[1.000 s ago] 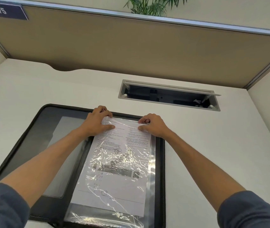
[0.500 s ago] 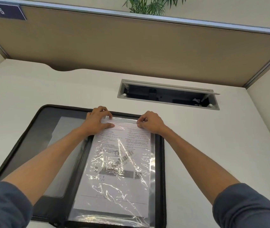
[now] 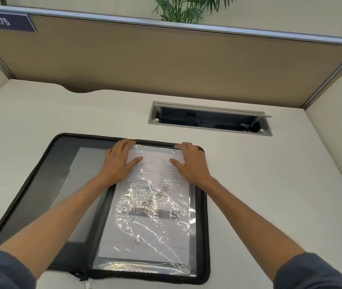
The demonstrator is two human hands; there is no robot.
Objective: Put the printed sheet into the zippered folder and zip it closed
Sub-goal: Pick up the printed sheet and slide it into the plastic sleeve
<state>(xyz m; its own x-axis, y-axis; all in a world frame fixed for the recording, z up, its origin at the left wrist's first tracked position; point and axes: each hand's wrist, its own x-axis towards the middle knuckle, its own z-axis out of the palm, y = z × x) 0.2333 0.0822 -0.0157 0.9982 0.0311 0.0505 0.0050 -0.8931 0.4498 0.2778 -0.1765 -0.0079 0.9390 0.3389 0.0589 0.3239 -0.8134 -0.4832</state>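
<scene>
The zippered folder [image 3: 41, 195] lay open flat on the tabletop [image 3: 270, 184], its 2 halves spread left and right. The printed sheet [image 3: 151, 209] sat on the right half under a clear, crinkled plastic sleeve [image 3: 191, 236], so the insertion step looked nearly finished.

The left hand [image 3: 119, 161] rested flat on the sheet's far left corner, fingers spread loosely and thumb lying across the print. The right hand [image 3: 191, 161] rested flat on the far right corner in the same way. Neither hand gripped anything; both appeared to be pressing and smoothing the top edge of the sleeve down. Whether the sheet was fully seated at that edge could not be told, since the hands covered the corners.

The sheet's long axis ran away from the person, roughly parallel to the folder's spine, tilted slightly to the right at the far end. Its header text pointed away, toward the partition [image 3: 166, 65], and its foot lay nearest the person.

The next move would probably call for lifting both hands clear, swinging the left half over onto the right, then finding the zipper pull [image 3: 87, 284], visible at the near edge by the spine, and running it around the rim.
</scene>
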